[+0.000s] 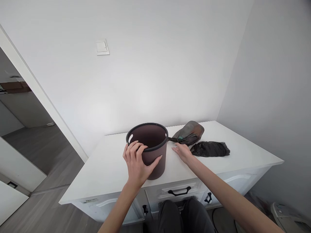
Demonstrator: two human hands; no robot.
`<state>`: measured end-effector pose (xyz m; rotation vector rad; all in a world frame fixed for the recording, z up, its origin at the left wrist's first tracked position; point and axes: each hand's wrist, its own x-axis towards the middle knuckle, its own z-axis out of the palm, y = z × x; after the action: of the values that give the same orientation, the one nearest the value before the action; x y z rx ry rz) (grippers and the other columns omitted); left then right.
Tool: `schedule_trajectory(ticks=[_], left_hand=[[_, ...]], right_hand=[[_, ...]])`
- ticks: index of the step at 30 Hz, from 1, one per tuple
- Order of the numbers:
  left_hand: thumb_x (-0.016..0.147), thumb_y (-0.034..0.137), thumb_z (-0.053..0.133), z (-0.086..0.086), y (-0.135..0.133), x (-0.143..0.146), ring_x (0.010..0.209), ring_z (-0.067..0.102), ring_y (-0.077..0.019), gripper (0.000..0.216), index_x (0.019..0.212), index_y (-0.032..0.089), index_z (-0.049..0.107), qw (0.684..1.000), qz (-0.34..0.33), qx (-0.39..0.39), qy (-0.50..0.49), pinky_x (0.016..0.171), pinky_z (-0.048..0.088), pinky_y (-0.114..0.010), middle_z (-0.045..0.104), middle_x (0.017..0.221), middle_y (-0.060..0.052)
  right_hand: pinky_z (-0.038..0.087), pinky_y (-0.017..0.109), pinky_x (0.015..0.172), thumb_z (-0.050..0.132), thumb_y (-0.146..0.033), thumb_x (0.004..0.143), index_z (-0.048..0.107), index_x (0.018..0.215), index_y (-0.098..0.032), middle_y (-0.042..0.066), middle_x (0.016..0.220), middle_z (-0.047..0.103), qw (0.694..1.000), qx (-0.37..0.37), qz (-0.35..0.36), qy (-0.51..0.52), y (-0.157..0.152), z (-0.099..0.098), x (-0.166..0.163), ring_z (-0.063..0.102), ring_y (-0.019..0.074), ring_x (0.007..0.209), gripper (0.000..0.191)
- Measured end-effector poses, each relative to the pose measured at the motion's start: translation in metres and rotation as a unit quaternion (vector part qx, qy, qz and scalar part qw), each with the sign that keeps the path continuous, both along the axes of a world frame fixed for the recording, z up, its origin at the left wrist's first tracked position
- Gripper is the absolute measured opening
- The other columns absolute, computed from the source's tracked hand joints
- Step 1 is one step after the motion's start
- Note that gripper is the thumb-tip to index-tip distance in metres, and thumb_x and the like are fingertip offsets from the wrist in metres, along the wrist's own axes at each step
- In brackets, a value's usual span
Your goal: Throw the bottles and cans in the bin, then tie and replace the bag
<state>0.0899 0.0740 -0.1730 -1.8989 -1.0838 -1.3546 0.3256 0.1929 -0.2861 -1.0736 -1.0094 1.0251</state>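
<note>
A brown trash bin [159, 161] with a black rim and oval handle holes stands upright on the white cabinet top. My left hand [136, 161] grips its near left side, fingertips at the rim and thumb against the outer wall. My right hand [182, 152] is open to the right of the bin, fingers stretched out, apart from it. Just beyond those fingers lies a filled dark plastic bag [191, 131], its twisted end pointing at the bin. A folded bundle of black plastic bags [211, 149] lies right of my right hand. The bottom of the bin's inside is hidden.
The white cabinet [97, 176] has a drawer with a black handle [179, 191] along its front. Behind it rises a white wall with a light switch [102, 47]. A doorway opens at left, and a pale appliance [286, 215] stands on the floor at lower right.
</note>
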Motion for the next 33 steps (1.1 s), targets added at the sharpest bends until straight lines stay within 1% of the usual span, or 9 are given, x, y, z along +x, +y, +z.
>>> schedule_trajectory(ticks=[4,7,11,14,16,19,23,29,33], left_hand=[[0.075,0.042,0.088,-0.001,0.001,0.0,0.128,0.057,-0.0343,0.063,0.124,0.024,0.053,1.0,-0.003,0.001,-0.002,0.119,0.036,-0.061,0.062,0.118,-0.011],[0.075,0.041,0.088,0.0,0.002,0.001,0.128,0.056,-0.034,0.063,0.123,0.025,0.053,1.0,-0.004,0.004,-0.005,0.119,0.036,-0.061,0.061,0.118,-0.011],[0.074,0.039,0.088,0.001,0.001,0.003,0.127,0.056,-0.0332,0.062,0.123,0.024,0.052,1.0,-0.006,0.008,-0.012,0.119,0.035,-0.06,0.061,0.117,-0.011],[0.075,0.039,0.087,0.0,0.002,0.003,0.128,0.056,-0.0333,0.062,0.123,0.025,0.052,1.0,-0.008,0.001,-0.016,0.12,0.034,-0.06,0.06,0.118,-0.011],[0.076,0.04,0.086,-0.001,0.004,0.002,0.129,0.055,-0.0337,0.06,0.124,0.026,0.051,1.0,-0.008,-0.004,-0.015,0.12,0.033,-0.061,0.06,0.119,-0.011],[0.078,0.042,0.084,-0.003,0.009,0.001,0.129,0.056,-0.034,0.058,0.125,0.027,0.051,1.0,-0.006,-0.003,-0.011,0.119,0.033,-0.06,0.061,0.119,-0.01],[0.08,0.045,0.083,-0.003,0.019,0.001,0.131,0.055,-0.0343,0.06,0.126,0.025,0.051,1.0,0.001,0.001,0.0,0.12,0.032,-0.059,0.062,0.12,-0.012],[0.089,0.043,0.076,0.007,0.022,-0.004,0.146,0.044,-0.0339,0.06,0.14,0.024,0.048,0.997,-0.013,-0.064,0.03,0.125,0.028,-0.058,0.059,0.139,-0.015],[0.096,0.037,0.067,0.003,0.007,-0.013,0.156,0.031,-0.0341,0.065,0.153,0.026,0.038,0.992,-0.047,-0.12,0.005,0.123,0.032,-0.06,0.039,0.161,-0.018]], right_hand=[[0.06,0.043,0.098,0.059,-0.03,0.092,0.064,0.122,-0.021,0.013,0.119,0.074,0.986,0.05,0.038,-0.157,-0.045,0.016,0.002,0.073,0.0257,0.108,0.031],[0.057,0.042,0.097,0.048,-0.025,0.098,0.066,0.116,-0.023,0.01,0.116,0.074,0.925,0.162,0.013,-0.344,-0.074,0.027,0.012,0.072,0.0245,0.106,0.026],[0.054,0.042,0.096,0.042,-0.022,0.1,0.067,0.108,-0.023,0.012,0.113,0.071,0.852,0.248,-0.085,-0.453,-0.091,0.019,0.032,0.069,0.0255,0.107,0.026],[0.048,0.049,0.105,0.044,-0.025,0.098,0.067,0.111,-0.021,0.017,0.128,0.065,0.82,0.206,-0.179,-0.504,-0.086,-0.005,0.054,0.061,0.0315,0.122,0.027],[0.044,0.054,0.109,0.041,-0.028,0.097,0.064,0.125,-0.018,0.02,0.144,0.056,0.803,0.148,-0.203,-0.54,-0.077,-0.026,0.072,0.053,0.0351,0.135,0.037],[0.036,0.058,0.116,0.039,-0.037,0.1,0.052,0.145,-0.011,0.023,0.159,0.043,0.779,0.072,-0.188,-0.593,-0.063,-0.062,0.094,0.038,0.0373,0.149,0.053],[0.027,0.061,0.121,0.034,-0.051,0.104,0.052,0.149,-0.009,0.024,0.159,0.045,0.753,-0.018,-0.155,-0.64,-0.054,-0.098,0.106,0.034,0.039,0.152,0.065],[0.024,0.061,0.123,0.029,-0.056,0.106,0.05,0.154,-0.011,0.021,0.162,0.043,0.741,-0.026,-0.125,-0.659,-0.061,-0.11,0.099,0.034,0.0375,0.154,0.07],[0.023,0.06,0.124,0.03,-0.054,0.106,0.051,0.154,-0.007,0.022,0.162,0.043,0.738,-0.003,-0.126,-0.663,-0.075,-0.111,0.09,0.033,0.0378,0.154,0.07]])
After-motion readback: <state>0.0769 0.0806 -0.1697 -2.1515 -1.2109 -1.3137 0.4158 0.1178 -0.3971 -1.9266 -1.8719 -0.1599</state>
